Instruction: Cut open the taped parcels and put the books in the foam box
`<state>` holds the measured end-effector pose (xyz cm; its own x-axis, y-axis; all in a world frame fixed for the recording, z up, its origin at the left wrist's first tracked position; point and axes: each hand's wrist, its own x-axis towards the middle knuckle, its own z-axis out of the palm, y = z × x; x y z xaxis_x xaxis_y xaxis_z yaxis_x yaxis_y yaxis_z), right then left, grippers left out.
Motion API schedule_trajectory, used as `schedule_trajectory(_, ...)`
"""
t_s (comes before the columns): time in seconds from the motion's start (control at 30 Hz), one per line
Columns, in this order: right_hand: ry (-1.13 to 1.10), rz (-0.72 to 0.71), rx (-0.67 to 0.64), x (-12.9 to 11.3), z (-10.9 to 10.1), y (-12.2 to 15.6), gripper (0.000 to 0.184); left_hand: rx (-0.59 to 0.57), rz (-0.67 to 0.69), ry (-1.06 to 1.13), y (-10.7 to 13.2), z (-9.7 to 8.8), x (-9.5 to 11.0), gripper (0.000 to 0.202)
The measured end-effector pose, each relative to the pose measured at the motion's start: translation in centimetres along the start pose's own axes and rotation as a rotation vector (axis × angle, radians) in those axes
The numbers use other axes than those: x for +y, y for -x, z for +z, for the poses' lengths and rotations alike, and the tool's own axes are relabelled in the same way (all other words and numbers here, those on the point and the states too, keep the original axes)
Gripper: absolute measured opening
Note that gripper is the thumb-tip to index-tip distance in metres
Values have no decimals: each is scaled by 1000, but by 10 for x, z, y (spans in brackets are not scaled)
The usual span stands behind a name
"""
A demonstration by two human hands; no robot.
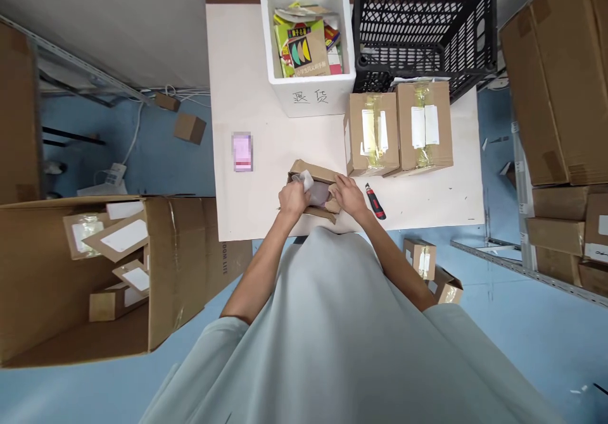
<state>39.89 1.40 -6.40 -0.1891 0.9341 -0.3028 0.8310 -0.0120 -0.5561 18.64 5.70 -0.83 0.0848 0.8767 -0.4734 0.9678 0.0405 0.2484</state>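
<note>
A small cardboard box (324, 173) lies opened on the white table in front of me, its flaps spread. Inside it sits something greyish-pink (319, 193) whose kind I cannot make out. My left hand (293, 199) is closed at the box's left end on a piece of crumpled whitish wrapping (305, 179). At the right end, my right hand (350, 196) grips the box by its wall and torn flap. A red and black utility knife (375, 201) rests on the table just right of that hand.
Two taped boxes (373, 134) stand at the table's right, before a black plastic crate (403, 28). A white bin (308, 98) holds books. On the left are a blurred pink item (242, 152) and a large carton (161, 272) containing parcels. Shelved cartons (555, 221) line the right.
</note>
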Motion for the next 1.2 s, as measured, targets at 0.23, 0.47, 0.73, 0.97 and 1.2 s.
schedule_trajectory(0.23,-214,-86,67,-31,-18,3,76,143,145,89,36,-53,-14,28)
schedule_trajectory(0.47,-372,-253,145,-88,-61,-12,28,303,428,366,42,-110,-9,24)
schedule_trajectory(0.73,-704,-274,313,-123,-111,-50,17,493,581,541,16,-142,-15,23)
schedule_trajectory(0.97,-647,-408,407,-151,-149,-81,30,636,521,626,-25,-161,-4,25)
schedule_trajectory(1.2,-414,-394,553,-147,-164,-110,27,590,667,705,-55,-167,5,31)
